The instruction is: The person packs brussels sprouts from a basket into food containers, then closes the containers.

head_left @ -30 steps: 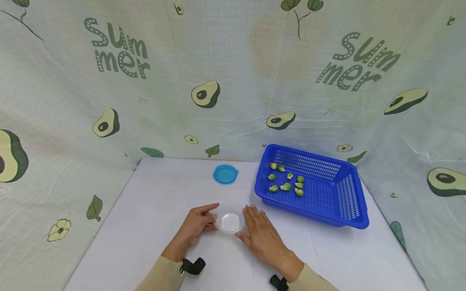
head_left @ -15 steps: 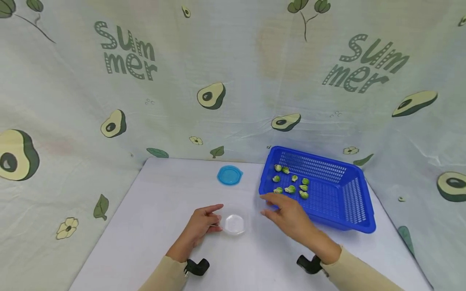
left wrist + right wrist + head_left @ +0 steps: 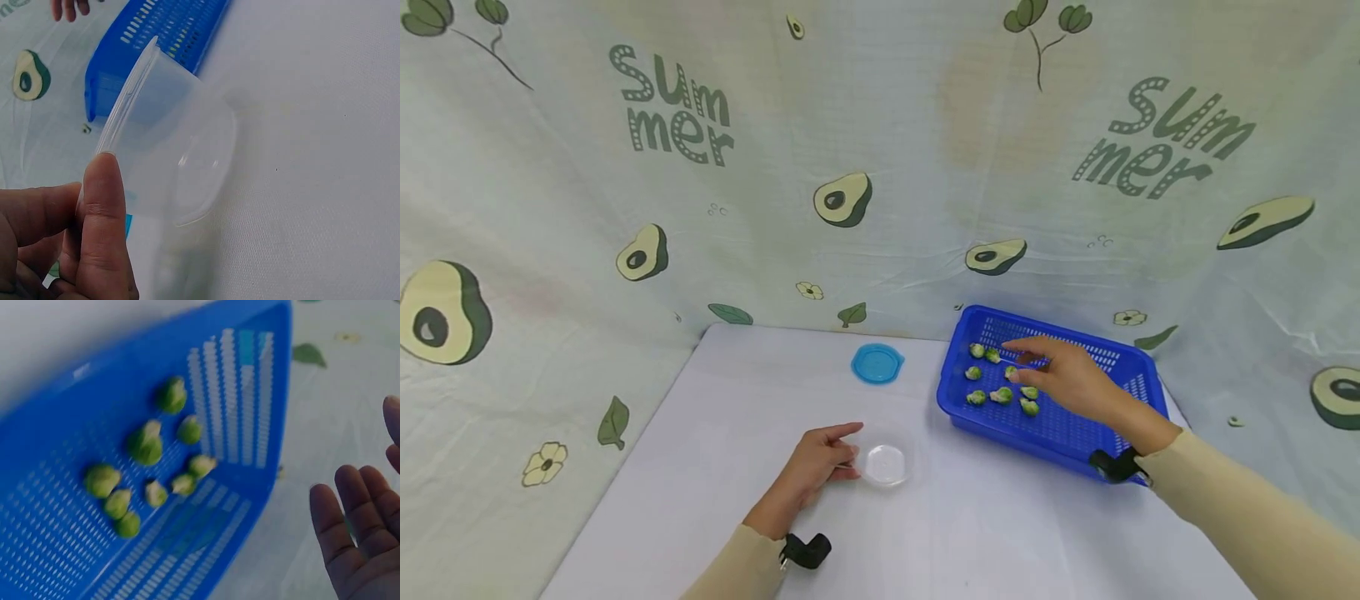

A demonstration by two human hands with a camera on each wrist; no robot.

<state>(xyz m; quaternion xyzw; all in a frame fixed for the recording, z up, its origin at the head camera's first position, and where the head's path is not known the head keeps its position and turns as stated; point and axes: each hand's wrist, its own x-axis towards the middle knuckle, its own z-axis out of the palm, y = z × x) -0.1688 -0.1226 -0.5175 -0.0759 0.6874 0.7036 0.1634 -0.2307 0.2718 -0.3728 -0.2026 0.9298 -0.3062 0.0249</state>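
My left hand [image 3: 820,460] pinches the rim of a small clear plastic tub [image 3: 886,465] on the white table. In the left wrist view the thumb and a finger grip the rim of this round tub [image 3: 187,150]. My right hand [image 3: 1067,379] hovers over a blue slotted basket [image 3: 1022,443], its fingers spread and holding nothing. Several small Brussels sprouts [image 3: 1002,396] lie on the left side of the basket floor. The right wrist view shows the loose sprouts [image 3: 145,445] apart from the fingers [image 3: 330,525].
A round blue lid [image 3: 877,364] with a small tab lies flat on the table [image 3: 760,400], behind the tub. A printed cloth [image 3: 737,233] hangs around the back and sides of the table. The basket stands at the table's back right.
My right hand has left the tub's side and moved right and away from me, over the basket. My left hand keeps its grip on the tub. The head view has shifted slightly.
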